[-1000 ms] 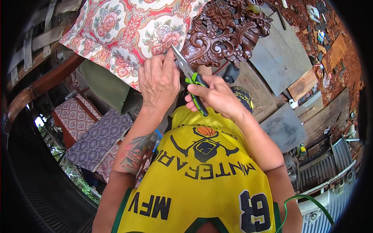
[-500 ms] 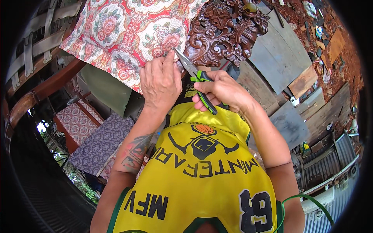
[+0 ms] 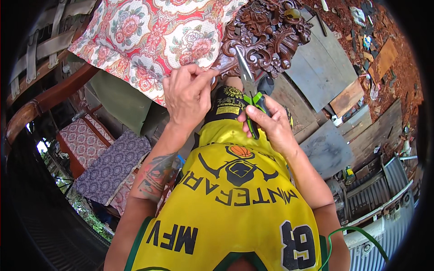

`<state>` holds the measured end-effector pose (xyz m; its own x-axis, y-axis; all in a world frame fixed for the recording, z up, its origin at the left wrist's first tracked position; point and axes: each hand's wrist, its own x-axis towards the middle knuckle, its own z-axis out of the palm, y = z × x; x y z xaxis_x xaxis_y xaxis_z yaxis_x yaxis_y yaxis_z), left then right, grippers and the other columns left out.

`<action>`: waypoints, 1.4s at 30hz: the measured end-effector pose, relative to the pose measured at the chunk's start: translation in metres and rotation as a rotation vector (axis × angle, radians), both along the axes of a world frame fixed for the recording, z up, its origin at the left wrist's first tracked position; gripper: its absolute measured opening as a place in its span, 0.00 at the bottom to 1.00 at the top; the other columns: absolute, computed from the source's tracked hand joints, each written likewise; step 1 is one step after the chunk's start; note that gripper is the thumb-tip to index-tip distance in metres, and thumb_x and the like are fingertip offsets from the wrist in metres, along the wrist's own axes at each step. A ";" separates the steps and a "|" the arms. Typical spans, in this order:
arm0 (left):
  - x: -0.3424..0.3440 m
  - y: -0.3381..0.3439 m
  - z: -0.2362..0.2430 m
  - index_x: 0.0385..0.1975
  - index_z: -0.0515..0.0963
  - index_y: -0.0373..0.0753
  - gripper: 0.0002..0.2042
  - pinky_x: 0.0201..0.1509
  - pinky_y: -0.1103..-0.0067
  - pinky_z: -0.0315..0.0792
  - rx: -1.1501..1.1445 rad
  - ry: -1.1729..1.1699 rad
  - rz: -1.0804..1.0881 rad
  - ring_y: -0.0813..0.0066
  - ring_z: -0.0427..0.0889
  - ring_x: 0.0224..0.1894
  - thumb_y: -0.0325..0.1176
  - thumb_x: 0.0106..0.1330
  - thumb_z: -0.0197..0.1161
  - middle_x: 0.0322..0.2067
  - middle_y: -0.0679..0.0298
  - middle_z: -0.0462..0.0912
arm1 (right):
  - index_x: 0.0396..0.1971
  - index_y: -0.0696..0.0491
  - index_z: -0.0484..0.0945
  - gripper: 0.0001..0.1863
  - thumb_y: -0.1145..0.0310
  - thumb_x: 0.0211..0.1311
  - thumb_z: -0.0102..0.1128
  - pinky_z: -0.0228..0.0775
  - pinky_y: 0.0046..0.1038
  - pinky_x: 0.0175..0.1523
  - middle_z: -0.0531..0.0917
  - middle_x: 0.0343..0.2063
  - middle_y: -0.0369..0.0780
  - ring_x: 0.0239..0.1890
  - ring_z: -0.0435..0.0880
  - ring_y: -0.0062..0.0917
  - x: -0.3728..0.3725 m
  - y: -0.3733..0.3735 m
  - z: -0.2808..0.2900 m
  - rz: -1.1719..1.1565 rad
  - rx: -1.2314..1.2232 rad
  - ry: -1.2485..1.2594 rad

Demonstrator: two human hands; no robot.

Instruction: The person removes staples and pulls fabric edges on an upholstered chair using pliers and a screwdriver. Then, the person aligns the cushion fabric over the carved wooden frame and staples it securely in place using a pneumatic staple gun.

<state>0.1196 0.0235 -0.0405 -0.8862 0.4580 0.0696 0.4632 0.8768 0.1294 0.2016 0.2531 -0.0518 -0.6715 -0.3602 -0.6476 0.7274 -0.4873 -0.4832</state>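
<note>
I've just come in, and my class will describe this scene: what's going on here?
A person's bare left hand is at the edge of the floral fabric, beside dark carved wood; whether it pinches anything is unclear. The right hand holds green-and-black-handled pliers, their tips pointing away from the body, over the carving in view.

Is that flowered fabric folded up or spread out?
Spread out: the flowered fabric lies open across a broad area, its pattern plainly showing.

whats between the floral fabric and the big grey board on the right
In the head view, dark carved wood lies between the floral fabric and the big grey board; the tips of the pliers overlap its lower left part.
</note>
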 end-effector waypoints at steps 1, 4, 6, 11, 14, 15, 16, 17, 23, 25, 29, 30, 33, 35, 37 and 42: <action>0.000 -0.003 -0.002 0.63 0.81 0.51 0.24 0.44 0.67 0.64 0.173 0.002 -0.025 0.63 0.77 0.40 0.31 0.66 0.68 0.36 0.64 0.77 | 0.44 0.58 0.79 0.12 0.64 0.75 0.65 0.78 0.25 0.34 0.85 0.35 0.39 0.32 0.84 0.19 0.000 -0.001 -0.002 -0.007 0.020 0.065; 0.002 0.010 0.005 0.61 0.82 0.53 0.22 0.44 0.67 0.63 0.071 -0.045 0.147 0.64 0.77 0.40 0.31 0.66 0.68 0.35 0.65 0.77 | 0.44 0.59 0.79 0.11 0.65 0.75 0.65 0.77 0.24 0.35 0.85 0.34 0.39 0.32 0.83 0.19 -0.007 -0.004 -0.006 0.070 0.023 0.077; 0.006 0.015 0.005 0.59 0.83 0.51 0.20 0.44 0.66 0.63 -0.042 -0.030 0.118 0.64 0.77 0.41 0.31 0.67 0.68 0.36 0.64 0.77 | 0.43 0.59 0.79 0.11 0.66 0.75 0.65 0.78 0.24 0.35 0.85 0.34 0.39 0.32 0.83 0.19 -0.008 -0.009 -0.008 0.018 -0.025 0.043; 0.011 -0.002 -0.005 0.61 0.82 0.50 0.23 0.52 0.65 0.65 0.325 -0.051 0.094 0.63 0.77 0.49 0.33 0.64 0.71 0.43 0.64 0.79 | 0.44 0.59 0.79 0.10 0.67 0.76 0.63 0.80 0.24 0.40 0.85 0.35 0.38 0.34 0.85 0.20 -0.014 -0.010 -0.008 0.044 0.018 -0.035; 0.014 0.007 0.008 0.55 0.85 0.49 0.19 0.60 0.66 0.63 0.171 0.234 0.248 0.59 0.76 0.55 0.34 0.63 0.73 0.49 0.63 0.81 | 0.44 0.59 0.79 0.10 0.67 0.75 0.64 0.80 0.24 0.40 0.86 0.35 0.38 0.35 0.86 0.20 -0.012 -0.011 -0.010 0.047 0.026 -0.004; 0.008 0.012 0.013 0.55 0.85 0.49 0.19 0.60 0.66 0.63 0.167 0.233 0.249 0.59 0.76 0.55 0.34 0.63 0.73 0.49 0.63 0.81 | 0.44 0.59 0.79 0.10 0.67 0.75 0.64 0.80 0.24 0.40 0.86 0.35 0.38 0.35 0.86 0.20 -0.012 -0.011 -0.010 0.049 0.022 -0.005; -0.001 0.019 0.018 0.50 0.85 0.47 0.16 0.63 0.66 0.61 0.047 0.252 0.198 0.58 0.75 0.58 0.34 0.63 0.74 0.52 0.62 0.80 | 0.44 0.59 0.79 0.10 0.67 0.75 0.64 0.80 0.24 0.40 0.86 0.35 0.38 0.35 0.86 0.20 -0.012 -0.010 -0.010 0.042 0.021 -0.005; -0.006 0.023 0.019 0.46 0.85 0.44 0.12 0.66 0.65 0.59 -0.072 0.270 0.145 0.56 0.74 0.61 0.34 0.63 0.74 0.56 0.62 0.80 | 0.44 0.59 0.79 0.10 0.67 0.75 0.64 0.79 0.24 0.40 0.86 0.35 0.38 0.35 0.86 0.20 -0.012 -0.010 -0.010 0.035 0.021 -0.005; 0.021 -0.004 0.010 0.38 0.85 0.39 0.08 0.59 0.67 0.68 0.149 -0.105 -0.145 0.60 0.83 0.51 0.34 0.63 0.73 0.50 0.56 0.85 | 0.45 0.60 0.80 0.11 0.67 0.75 0.64 0.79 0.24 0.42 0.87 0.37 0.40 0.36 0.86 0.20 -0.005 0.003 -0.005 -0.040 0.055 -0.010; 0.028 -0.004 0.016 0.37 0.85 0.40 0.07 0.54 0.69 0.73 0.350 -0.333 -0.135 0.62 0.85 0.47 0.33 0.63 0.73 0.47 0.55 0.86 | 0.46 0.60 0.80 0.11 0.67 0.75 0.64 0.79 0.24 0.42 0.87 0.37 0.40 0.36 0.86 0.20 -0.003 0.009 -0.006 -0.069 0.063 0.009; 0.014 0.035 0.019 0.52 0.83 0.37 0.17 0.58 0.69 0.75 0.076 0.096 -0.138 0.52 0.84 0.53 0.35 0.66 0.71 0.51 0.50 0.84 | 0.46 0.60 0.80 0.11 0.68 0.75 0.64 0.80 0.25 0.43 0.88 0.37 0.40 0.36 0.86 0.20 -0.003 0.014 -0.004 -0.114 0.087 0.020; 0.008 0.045 0.015 0.58 0.79 0.36 0.22 0.63 0.66 0.71 -0.128 0.140 -0.017 0.49 0.81 0.58 0.36 0.66 0.71 0.56 0.47 0.81 | 0.46 0.60 0.80 0.11 0.68 0.75 0.64 0.80 0.25 0.43 0.88 0.37 0.40 0.36 0.86 0.20 -0.002 0.016 -0.004 -0.114 0.088 0.021; 0.012 0.046 0.001 0.71 0.69 0.36 0.33 0.76 0.59 0.59 -0.342 0.055 0.095 0.44 0.69 0.72 0.36 0.67 0.70 0.67 0.39 0.70 | 0.46 0.60 0.80 0.11 0.67 0.75 0.64 0.79 0.25 0.43 0.88 0.37 0.40 0.36 0.86 0.20 0.000 0.017 -0.004 -0.094 0.093 0.062; 0.019 0.039 0.003 0.64 0.75 0.34 0.26 0.77 0.59 0.59 0.028 -0.182 -0.121 0.44 0.71 0.71 0.33 0.67 0.69 0.64 0.38 0.74 | 0.46 0.60 0.80 0.11 0.67 0.75 0.64 0.79 0.25 0.43 0.87 0.37 0.40 0.36 0.86 0.20 0.002 0.016 -0.004 -0.039 0.174 0.116; 0.024 0.025 0.012 0.55 0.80 0.33 0.19 0.71 0.61 0.66 0.146 -0.201 -0.242 0.49 0.79 0.63 0.31 0.66 0.68 0.57 0.43 0.81 | 0.46 0.60 0.80 0.11 0.67 0.75 0.64 0.79 0.25 0.42 0.87 0.37 0.40 0.35 0.86 0.20 0.002 0.015 -0.002 -0.053 0.145 0.107; 0.011 0.015 0.021 0.54 0.83 0.41 0.17 0.53 0.64 0.68 0.144 0.014 -0.112 0.61 0.79 0.51 0.33 0.65 0.71 0.51 0.55 0.81 | 0.46 0.60 0.79 0.12 0.67 0.75 0.64 0.80 0.26 0.40 0.87 0.37 0.40 0.34 0.87 0.22 -0.016 0.004 -0.001 0.064 0.006 0.004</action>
<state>0.1302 0.0389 -0.0198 -0.8288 0.5380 0.1534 0.5594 0.7925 0.2430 0.1856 0.2573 -0.0524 -0.6499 -0.3986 -0.6471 0.7550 -0.4369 -0.4890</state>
